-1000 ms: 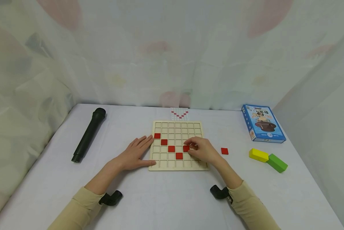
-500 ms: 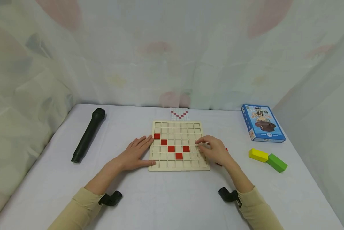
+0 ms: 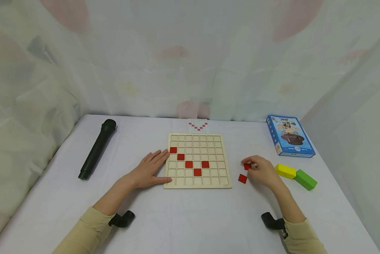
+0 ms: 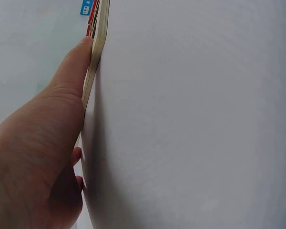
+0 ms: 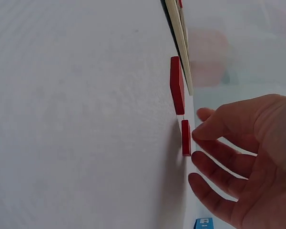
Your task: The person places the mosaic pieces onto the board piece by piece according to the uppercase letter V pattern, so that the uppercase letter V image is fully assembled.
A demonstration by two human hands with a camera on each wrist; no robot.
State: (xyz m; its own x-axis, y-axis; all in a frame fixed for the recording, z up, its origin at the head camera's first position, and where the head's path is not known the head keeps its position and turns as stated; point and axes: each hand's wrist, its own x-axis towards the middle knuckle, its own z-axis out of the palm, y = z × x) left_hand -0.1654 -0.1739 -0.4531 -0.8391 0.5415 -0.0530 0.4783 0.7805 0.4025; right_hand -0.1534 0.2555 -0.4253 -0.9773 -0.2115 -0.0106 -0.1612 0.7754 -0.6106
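Note:
The left hand [image 3: 148, 171] lies with fingers spread at the left side of a wooden grid board [image 3: 197, 185]; its thumb and fingertips touch the edge. In the left wrist view, the thumb [image 4: 71, 71] lies along the board's rim. Several red square tiles [image 3: 197, 172] sit in the board's cells. To the right of the board, the right hand [image 3: 262, 171] is over the farther loose red tile [image 3: 247, 166], index finger and thumb bent on either side of it. A second loose red tile [image 3: 242, 179] lies nearer. The right wrist view has the fingertips right beside the farther tile [image 5: 186, 138], which lies on the table.
A patterned card [image 3: 198, 126] lies behind the board. A black microphone-shaped object [image 3: 97, 149] is at the left. At the right are a blue box [image 3: 290, 136], a yellow block [image 3: 285, 171] and a green block [image 3: 306, 180]. Fabric walls surround the white table [image 3: 190, 218].
The right hand has let go of a red tile in the board and moved right to the loose tiles. The nearer loose tile has come into view. The left hand stays put.

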